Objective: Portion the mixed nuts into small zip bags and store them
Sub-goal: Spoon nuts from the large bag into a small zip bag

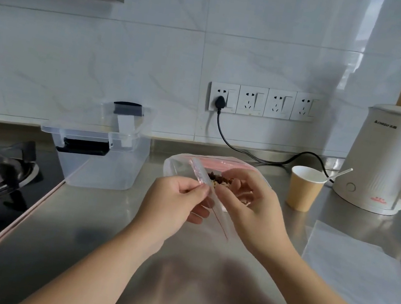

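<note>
Above the middle of the counter [105, 229], the left hand [172, 200] pinches a small zip bag [218, 214] by its rim while the right hand [251, 206], fingers curled around a scoop of nuts [221, 181], could spill them if the floppy mouth sags.
</note>
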